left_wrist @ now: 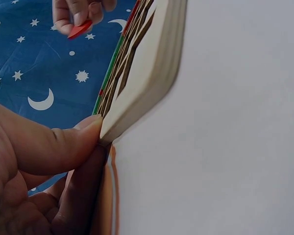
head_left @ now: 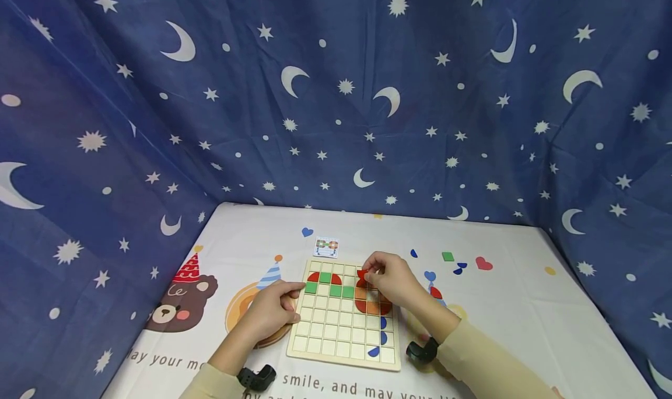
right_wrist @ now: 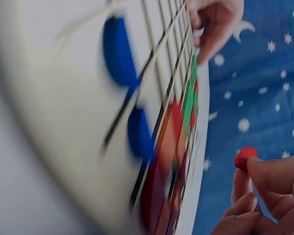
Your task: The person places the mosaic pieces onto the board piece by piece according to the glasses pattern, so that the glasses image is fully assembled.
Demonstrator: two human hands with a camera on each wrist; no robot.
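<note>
Currently, the right hand (head_left: 391,279) pinches a small red piece (head_left: 361,274) between thumb and forefinger, over the far right part of a pale gridded board (head_left: 343,361). The piece is plain glossy red, flat and thin; seen from the left wrist it narrows to a point, while the right wrist view shows only a stubby, rounded end beyond the fingertips. The left hand (head_left: 275,305) is not clenched: its forefinger is nearly straight, and thumb and forefinger touch the board's left edge.

Much of the red piece is covered by the fingers, so its full outline cannot be told. The right hand also hides part of the board's far right corner. In the right wrist view the board and its blue half-discs (right_wrist: 118,51) are blurred and cut off; in the left wrist view the board runs out at the top.

In the left wrist view the red piece's long axis slants, its pointed end toward the lower left. The board is nearly square, its sides running away from the person, with green squares (head_left: 348,292) toward its far side and a small picture card (head_left: 326,247) just beyond it.
</note>
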